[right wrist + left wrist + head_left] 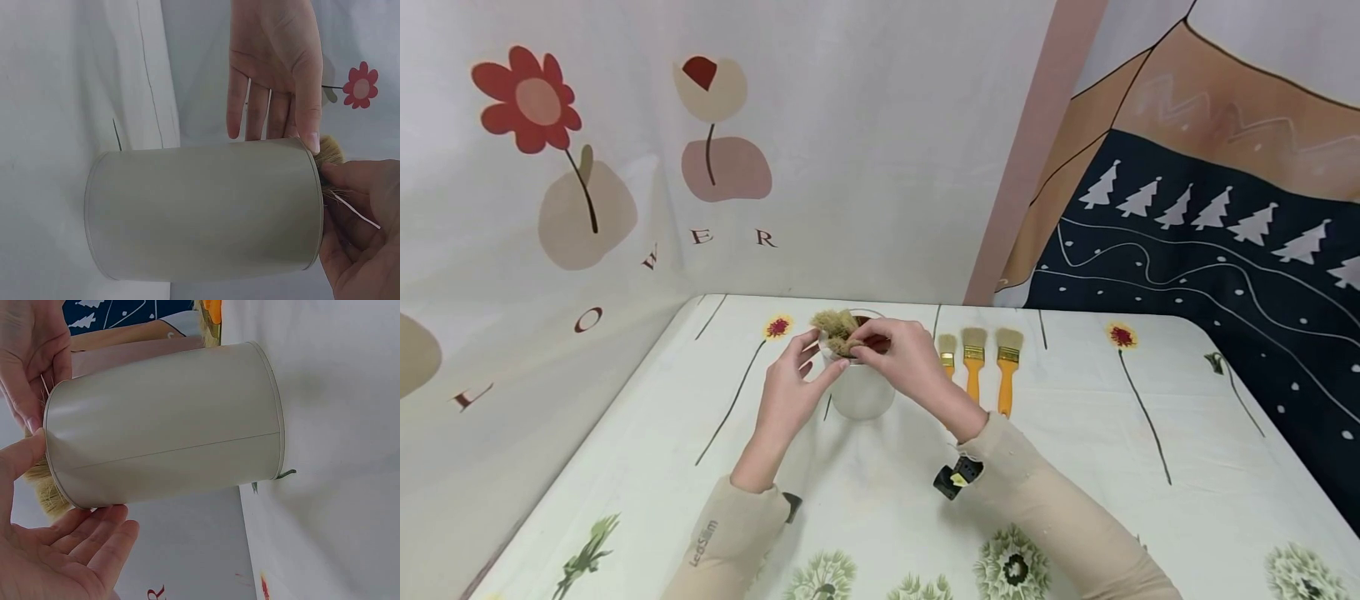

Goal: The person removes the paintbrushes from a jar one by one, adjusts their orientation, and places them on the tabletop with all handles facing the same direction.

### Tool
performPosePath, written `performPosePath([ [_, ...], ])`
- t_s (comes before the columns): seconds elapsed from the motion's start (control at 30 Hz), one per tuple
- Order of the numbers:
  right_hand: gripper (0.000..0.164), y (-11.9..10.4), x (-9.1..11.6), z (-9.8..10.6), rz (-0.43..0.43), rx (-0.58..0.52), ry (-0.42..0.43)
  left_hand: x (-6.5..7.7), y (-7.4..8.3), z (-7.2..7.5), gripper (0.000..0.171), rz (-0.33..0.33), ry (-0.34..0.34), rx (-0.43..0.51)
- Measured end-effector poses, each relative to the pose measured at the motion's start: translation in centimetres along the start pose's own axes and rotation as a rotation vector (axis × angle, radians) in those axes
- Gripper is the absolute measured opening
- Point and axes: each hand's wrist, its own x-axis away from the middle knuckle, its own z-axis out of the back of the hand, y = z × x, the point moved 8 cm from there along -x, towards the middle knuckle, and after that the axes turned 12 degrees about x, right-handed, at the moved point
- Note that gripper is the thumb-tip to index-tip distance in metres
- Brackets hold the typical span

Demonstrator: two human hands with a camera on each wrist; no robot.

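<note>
An upright pale grey-white cylindrical container (862, 396) stands on the table, with fluffy tan tufts of dried grass (833, 323) at its mouth. My left hand (790, 392) is at its left side. Its thumb touches the rim, and the relaxed fingers lie along the wall near the top, as the left wrist view shows. Over the mouth, my right hand (910, 354) pinches a dried grass tuft between thumb and fingers. A thin white strand (356, 212) shows by those fingers in the right wrist view. The container's inside is mostly hidden by the hands.
Three paintbrushes with orange handles, a small one (947, 346), a middle one (973, 343) and a larger one (1009, 350), lie in a row right of the container. A flower-printed white cloth (1075, 467) covers the table. Printed curtains (865, 150) hang behind.
</note>
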Motion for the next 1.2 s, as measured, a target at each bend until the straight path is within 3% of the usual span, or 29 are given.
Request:
performPosePath([
  [0.37,0.010,0.1,0.2,0.6,0.044,-0.107,0.088,0.0,0.0,0.0,0.067,0.007,0.000,0.006],
  [0.9,0.012,-0.1,0.5,2.0,0.076,-0.262,0.151,-0.1,0.0,0.0,0.067,-0.016,0.009,0.003],
  [1.2,0.015,-0.2,0.6,3.2,0.072,-0.276,0.210,-0.1,0.0,0.0,0.067,-0.009,0.013,-0.004],
])
